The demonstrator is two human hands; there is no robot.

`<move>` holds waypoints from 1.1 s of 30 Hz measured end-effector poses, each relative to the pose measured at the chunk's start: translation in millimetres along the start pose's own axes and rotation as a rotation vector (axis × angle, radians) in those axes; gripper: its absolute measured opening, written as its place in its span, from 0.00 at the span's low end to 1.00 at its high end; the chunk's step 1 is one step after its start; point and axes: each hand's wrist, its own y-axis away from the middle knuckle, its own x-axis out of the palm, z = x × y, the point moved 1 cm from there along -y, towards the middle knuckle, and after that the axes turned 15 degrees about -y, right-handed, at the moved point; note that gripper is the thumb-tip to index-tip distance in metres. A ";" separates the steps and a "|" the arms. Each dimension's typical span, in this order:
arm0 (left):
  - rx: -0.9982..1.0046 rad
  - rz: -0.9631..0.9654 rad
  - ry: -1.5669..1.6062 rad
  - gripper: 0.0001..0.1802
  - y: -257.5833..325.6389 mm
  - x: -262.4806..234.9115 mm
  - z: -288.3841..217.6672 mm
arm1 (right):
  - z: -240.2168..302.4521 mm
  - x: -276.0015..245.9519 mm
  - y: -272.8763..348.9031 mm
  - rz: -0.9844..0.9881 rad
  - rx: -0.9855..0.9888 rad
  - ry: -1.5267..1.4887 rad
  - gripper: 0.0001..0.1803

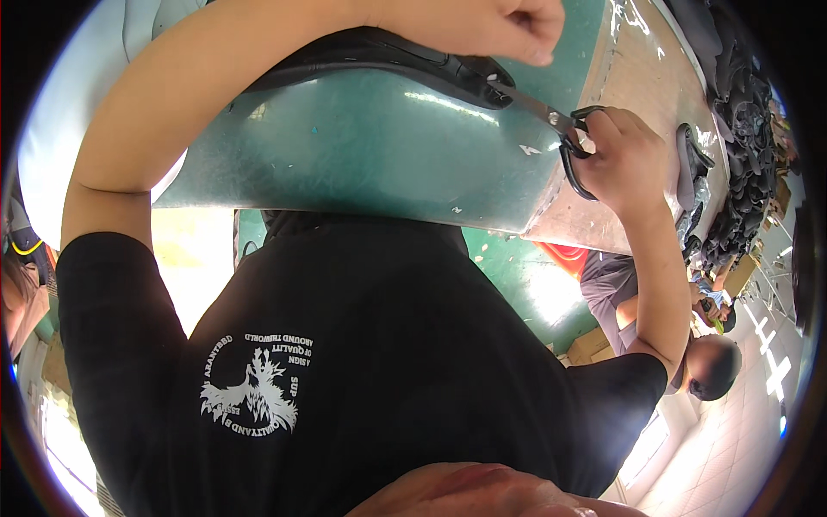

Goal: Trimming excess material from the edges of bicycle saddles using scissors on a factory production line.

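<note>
My right hand point(624, 159) grips a pair of scissors point(556, 119) by their black handles. Their blades point left, and the tips meet the rounded end of a long black padded piece point(413, 73) lying on the table. At the top edge of the view, above that end, is my left hand point(504, 30), its fingers curled in a pinch. Whatever sits between those fingertips is too small or hidden to name. My left forearm crosses over part of the black piece and hides it.
The green tabletop point(345, 138) carries a few small white scraps point(529, 150). To the right is a brown surface point(594, 220) with a dark grey piece point(692, 164) on it. Beyond lies a heap of dark pieces point(745, 164). Another person point(607, 289) is at the right.
</note>
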 end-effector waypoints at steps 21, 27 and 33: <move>0.305 0.296 -0.490 0.21 2.7 5.8 -22.6 | -15.4 -9.3 43.6 -0.407 0.858 -0.391 0.19; 0.215 0.464 -1.093 0.33 14.1 30.0 -59.0 | -64.2 4.4 15.7 -0.917 0.835 -1.197 0.23; 0.189 -0.062 -1.129 0.30 -76.1 -76.5 -114.4 | -104.5 51.4 19.1 -1.344 0.797 -1.554 0.16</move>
